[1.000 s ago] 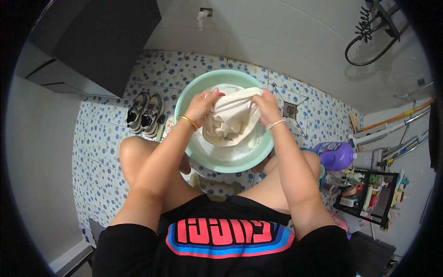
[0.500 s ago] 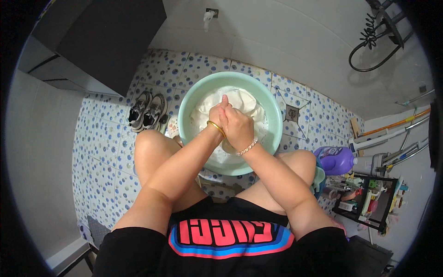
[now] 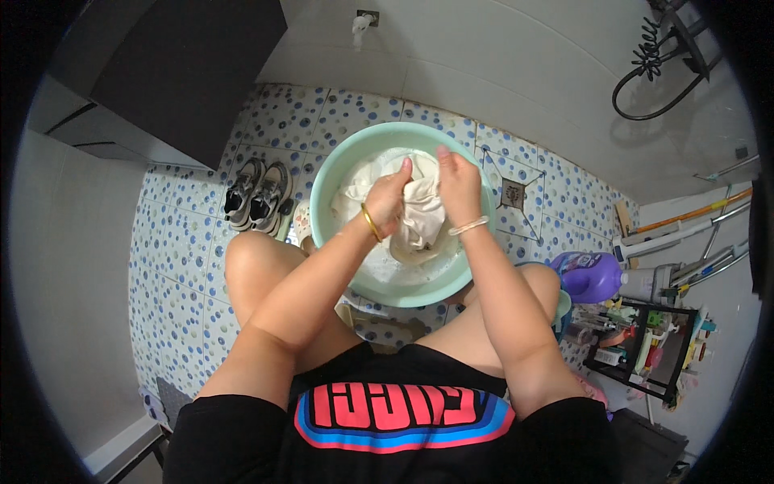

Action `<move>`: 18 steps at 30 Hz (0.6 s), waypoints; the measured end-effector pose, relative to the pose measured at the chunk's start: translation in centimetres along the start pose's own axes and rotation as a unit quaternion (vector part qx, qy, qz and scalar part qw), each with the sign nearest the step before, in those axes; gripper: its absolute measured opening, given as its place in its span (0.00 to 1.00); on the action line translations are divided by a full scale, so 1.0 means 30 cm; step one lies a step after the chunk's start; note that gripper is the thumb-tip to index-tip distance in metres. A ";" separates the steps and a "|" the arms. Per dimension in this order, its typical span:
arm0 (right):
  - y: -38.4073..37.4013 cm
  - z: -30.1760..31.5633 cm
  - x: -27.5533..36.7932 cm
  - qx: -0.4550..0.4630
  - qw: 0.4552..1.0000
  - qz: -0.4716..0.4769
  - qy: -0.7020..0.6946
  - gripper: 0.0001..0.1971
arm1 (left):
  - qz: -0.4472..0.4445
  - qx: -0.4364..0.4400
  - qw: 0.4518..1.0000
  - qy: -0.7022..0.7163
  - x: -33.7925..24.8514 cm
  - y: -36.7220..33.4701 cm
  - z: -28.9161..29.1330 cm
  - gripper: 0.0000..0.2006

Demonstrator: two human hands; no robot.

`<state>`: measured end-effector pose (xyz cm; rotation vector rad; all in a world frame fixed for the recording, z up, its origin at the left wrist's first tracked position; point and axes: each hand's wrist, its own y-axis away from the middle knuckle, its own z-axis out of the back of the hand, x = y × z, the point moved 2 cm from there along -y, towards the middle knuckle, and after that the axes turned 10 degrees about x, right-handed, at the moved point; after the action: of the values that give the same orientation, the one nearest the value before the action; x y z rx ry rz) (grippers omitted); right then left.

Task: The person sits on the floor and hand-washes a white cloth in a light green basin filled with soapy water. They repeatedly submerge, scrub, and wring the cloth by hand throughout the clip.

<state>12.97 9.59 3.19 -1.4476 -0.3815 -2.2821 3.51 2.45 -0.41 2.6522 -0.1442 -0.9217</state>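
Note:
A round mint-green basin (image 3: 324, 194) stands on the floor between my knees, with foamy water (image 3: 395, 273) in it. Wet off-white cloth (image 3: 422, 216) is bunched up in its middle, and more of it spreads out behind toward the far side. My left hand (image 3: 389, 198), below a gold bangle, is closed on the left edge of the bunch with the thumb up. On the other side my right hand (image 3: 459, 187), with a pale bracelet at the wrist, grips the cloth too. The fingers of both hands are partly hidden by the fabric.
Sneakers (image 3: 260, 195) and a light-coloured clog (image 3: 302, 219) sit left of the basin. A floor drain (image 3: 513, 194) lies to its right. Beyond my right knee are a purple jug (image 3: 592, 278) and a black rack (image 3: 645, 351) of toiletries. A tap (image 3: 361, 28) juts from the wall.
My hands were pressed together over the basin; now they are apart, the right one farther right. A bunch of cloth shows between them.

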 end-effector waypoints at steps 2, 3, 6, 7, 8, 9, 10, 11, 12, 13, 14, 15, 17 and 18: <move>-0.009 0.020 -0.053 0.059 0.961 -0.107 -0.249 0.18 | -0.003 0.072 0.997 -0.024 -0.039 0.014 0.013 0.15; -0.008 0.030 -0.044 0.075 0.941 -0.117 -0.307 0.17 | -0.009 0.072 0.991 -0.108 -0.058 0.014 0.048 0.09; -0.002 0.055 -0.071 0.150 0.912 -0.127 -0.359 0.18 | -0.009 0.112 0.991 -0.071 -0.056 0.036 0.070 0.07; 0.001 0.055 -0.076 0.145 0.917 -0.120 -0.351 0.18 | -0.018 0.145 0.988 -0.045 -0.061 0.046 0.068 0.05; 0.004 0.053 -0.081 0.140 0.922 -0.114 -0.343 0.18 | -0.019 0.128 0.991 -0.046 -0.063 0.053 0.056 0.05; 0.004 0.050 -0.086 0.132 0.928 -0.105 -0.331 0.18 | -0.021 0.111 0.992 -0.046 -0.074 0.066 0.020 0.06; 0.003 0.045 -0.092 0.125 0.934 -0.097 -0.319 0.17 | -0.023 0.095 0.994 -0.047 -0.081 0.073 0.002 0.07; 0.001 0.041 -0.098 0.117 0.940 -0.088 -0.307 0.17 | -0.027 0.089 0.994 -0.058 -0.077 0.068 0.012 0.07; -0.002 0.037 -0.103 0.125 0.947 -0.084 -0.284 0.17 | -0.031 0.084 0.994 -0.068 -0.070 0.054 0.028 0.09; -0.005 0.031 -0.107 0.132 0.953 -0.080 -0.260 0.16 | -0.036 0.079 0.993 -0.078 -0.066 0.041 0.043 0.10; -0.006 0.030 -0.109 0.139 0.959 -0.076 -0.236 0.16 | -0.044 0.070 0.993 -0.087 -0.068 0.033 0.057 0.11; -0.004 0.031 -0.110 0.176 0.965 -0.072 -0.180 0.15 | -0.052 0.062 0.992 -0.096 -0.077 0.028 0.069 0.11; 0.002 0.031 -0.123 0.249 0.961 -0.034 -0.117 0.15 | -0.068 0.006 0.992 -0.108 -0.096 0.027 0.079 0.15; 0.009 0.030 -0.125 0.284 0.955 -0.015 -0.086 0.15 | -0.064 -0.020 0.993 -0.094 -0.110 0.033 0.073 0.15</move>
<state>15.24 10.46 0.19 -1.3298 -1.0212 -1.8443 -0.44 1.58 0.26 2.5594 0.0001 -1.2041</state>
